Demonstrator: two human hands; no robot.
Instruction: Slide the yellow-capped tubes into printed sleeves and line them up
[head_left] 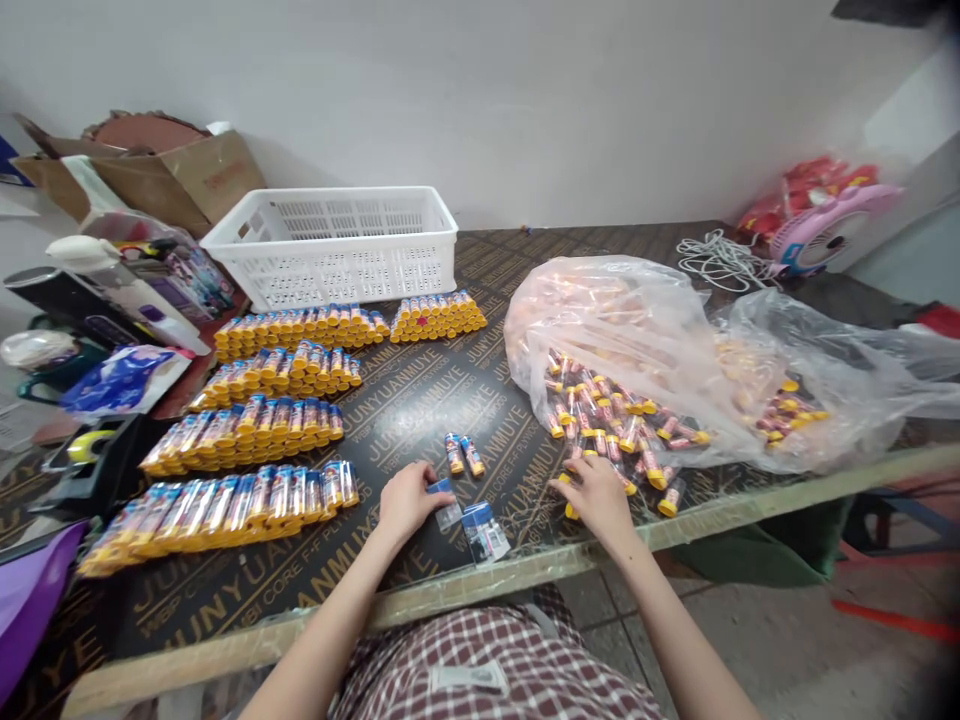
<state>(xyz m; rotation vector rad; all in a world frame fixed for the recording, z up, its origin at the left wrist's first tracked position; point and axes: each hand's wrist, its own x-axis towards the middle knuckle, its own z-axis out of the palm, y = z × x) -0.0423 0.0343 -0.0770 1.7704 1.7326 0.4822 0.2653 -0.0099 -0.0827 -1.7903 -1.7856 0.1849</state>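
My left hand pinches a small clear plastic sleeve with a blue top, low over the table near its front edge. Beside it lie more such sleeves. Just behind them are two tubes with blue tops and yellow ends, side by side. At the near edge of a loose pile of small pink tubes with yellow caps, my right hand reaches in with thumb and forefinger apart. A yellow cap shows under this hand; what its palm covers is hidden.
Stacked rows of sleeved tubes fill the left side. Behind them stands a white plastic basket. The pile spills from a large clear bag at the right. A pink fan and coiled white cord sit at the far right.
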